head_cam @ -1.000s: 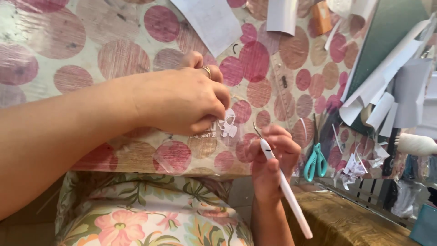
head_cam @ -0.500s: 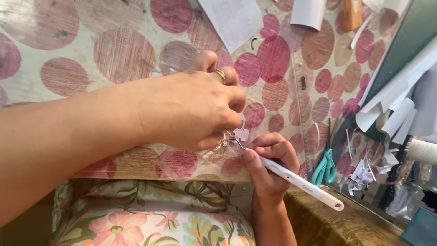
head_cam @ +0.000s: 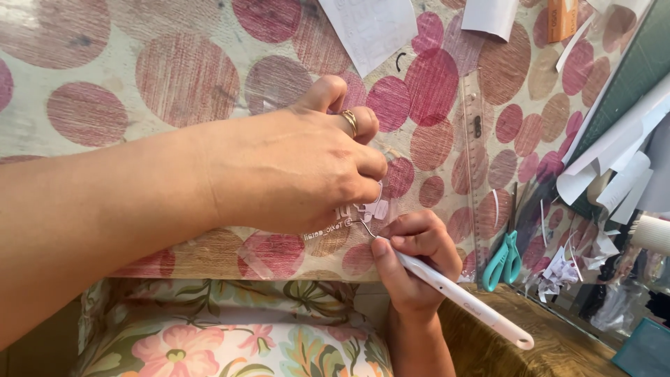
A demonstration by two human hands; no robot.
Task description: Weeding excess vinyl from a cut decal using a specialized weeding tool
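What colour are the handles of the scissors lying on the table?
Teal, seen in the head view: the scissors lie right of the right hand.

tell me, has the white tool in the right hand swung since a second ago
Yes. The white tool in the right hand has tipped from steep to nearly flat, its tail now pointing toward the teal scissors.

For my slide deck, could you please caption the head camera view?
Left hand presses a clear sheet on a dotted tablecloth while right hand works it with a white hooked tool.
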